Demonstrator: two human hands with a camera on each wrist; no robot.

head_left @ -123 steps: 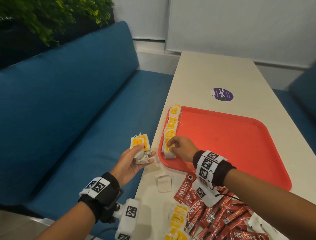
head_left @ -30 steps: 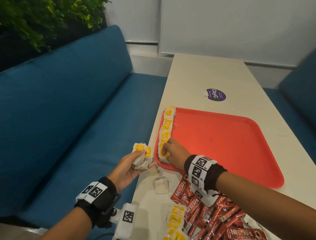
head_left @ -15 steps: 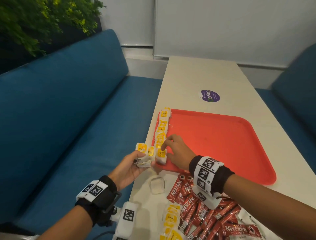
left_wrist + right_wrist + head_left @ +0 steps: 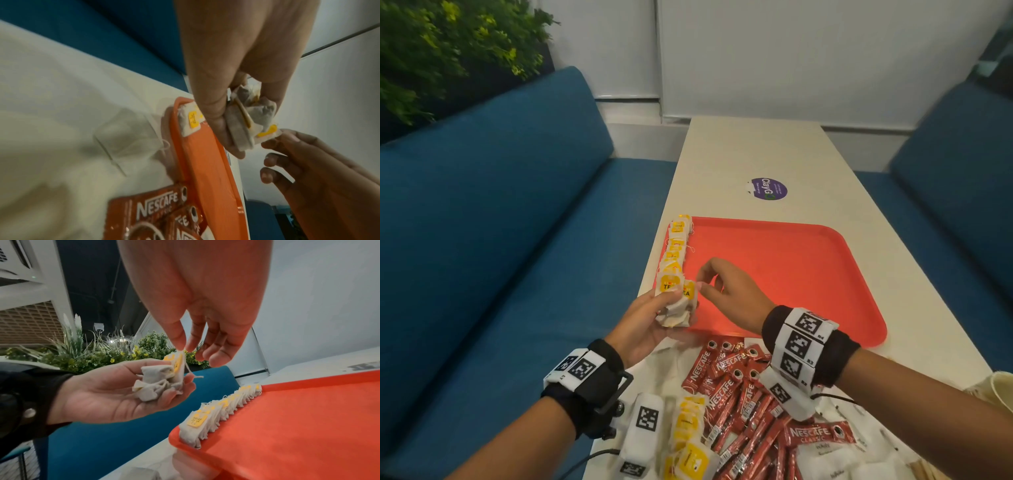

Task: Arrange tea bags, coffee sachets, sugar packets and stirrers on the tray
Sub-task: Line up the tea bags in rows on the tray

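A red tray (image 4: pixel 791 274) lies on the white table. Along its left rim stands a row of tea bags (image 4: pixel 676 250) with yellow tags, also visible in the right wrist view (image 4: pixel 222 408). My left hand (image 4: pixel 671 305) grips a small bunch of tea bags (image 4: pixel 678 308) just above the tray's near left corner. My right hand (image 4: pixel 700 286) pinches the top corner of one tea bag in that bunch (image 4: pixel 179 361) between thumb and forefinger, its other fingers loose. Red coffee sachets (image 4: pixel 739 387) lie piled in front of the tray.
More tea bags (image 4: pixel 688 438) and white packets (image 4: pixel 825 459) lie at the table's near edge. A clear wrapper (image 4: pixel 127 138) lies by the tray's corner. A purple sticker (image 4: pixel 768 189) marks the table beyond the tray. Blue benches (image 4: pixel 500 240) flank the table.
My right hand has lifted off the near end of the row on the tray and come to the bunch. My left hand has moved right, up to the tray's corner.
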